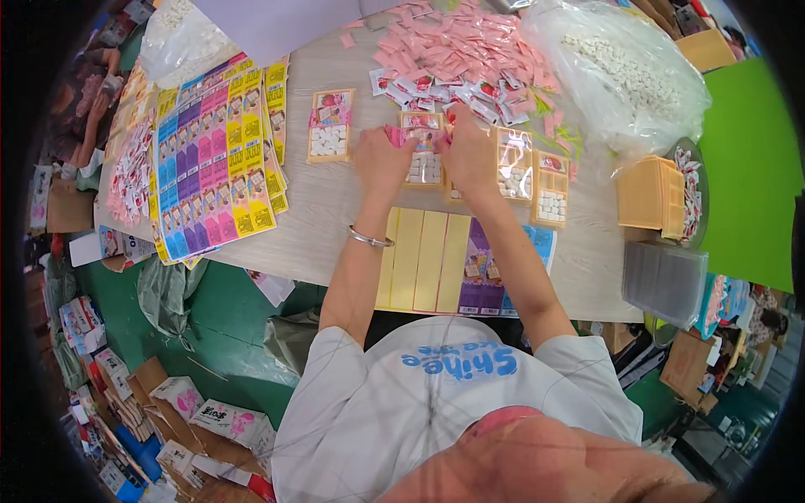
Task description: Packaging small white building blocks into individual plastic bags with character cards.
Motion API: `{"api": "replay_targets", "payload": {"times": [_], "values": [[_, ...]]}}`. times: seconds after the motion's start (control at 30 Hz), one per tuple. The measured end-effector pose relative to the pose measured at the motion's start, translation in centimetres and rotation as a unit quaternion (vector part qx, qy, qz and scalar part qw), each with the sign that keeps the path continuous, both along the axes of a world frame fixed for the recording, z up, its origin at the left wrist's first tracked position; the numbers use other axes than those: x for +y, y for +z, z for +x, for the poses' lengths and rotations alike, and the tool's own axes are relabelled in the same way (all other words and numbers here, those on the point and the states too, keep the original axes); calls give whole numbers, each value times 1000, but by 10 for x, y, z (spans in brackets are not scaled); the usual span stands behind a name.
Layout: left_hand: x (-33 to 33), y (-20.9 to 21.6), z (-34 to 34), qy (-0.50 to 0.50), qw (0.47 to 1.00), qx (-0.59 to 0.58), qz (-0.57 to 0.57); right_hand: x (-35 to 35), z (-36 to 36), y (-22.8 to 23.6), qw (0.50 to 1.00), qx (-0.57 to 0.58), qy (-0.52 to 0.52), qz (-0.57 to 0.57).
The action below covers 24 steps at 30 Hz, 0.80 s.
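One tray (423, 187) | pale orange | white pieces (425, 170) below | pink label (421, 121) above

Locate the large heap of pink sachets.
In the head view, the pink sachets lie at upper centre, beyond the right hand, left of the large clear bag.

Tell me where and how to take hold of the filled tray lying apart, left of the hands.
Pinch the tray across its long sides, mid-length, probably from above left: it lies flat and is narrow, a gap parts it from the printed sheets, and the left hand is close on its right.
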State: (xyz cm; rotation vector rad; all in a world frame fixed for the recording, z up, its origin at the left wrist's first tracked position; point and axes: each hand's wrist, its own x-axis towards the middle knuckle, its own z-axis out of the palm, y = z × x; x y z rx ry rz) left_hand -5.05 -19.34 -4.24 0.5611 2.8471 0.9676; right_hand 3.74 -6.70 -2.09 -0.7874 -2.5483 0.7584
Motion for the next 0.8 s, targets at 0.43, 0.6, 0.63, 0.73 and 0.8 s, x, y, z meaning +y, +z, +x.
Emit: {"api": "replay_targets", "payload": {"times": [0.43,0.6,0.63,0.73,0.8], "values": [[-41,17,26,45,766,-445,462,6,51,9,938,184,22,-293],[-44,-6,24,34,878,-343,332,-3,48,-1,965,147,9,-217],[-43,-8,21,36,879,-343,331,-4,47,-2,969,140,-2,-202],[-35,-7,18,12,901,-327,286,-2,47,-9,978,144,-17,-150],[-30,-8,18,19,924,-294,243,-2,47,-11,980,145,-18,-138]]}}
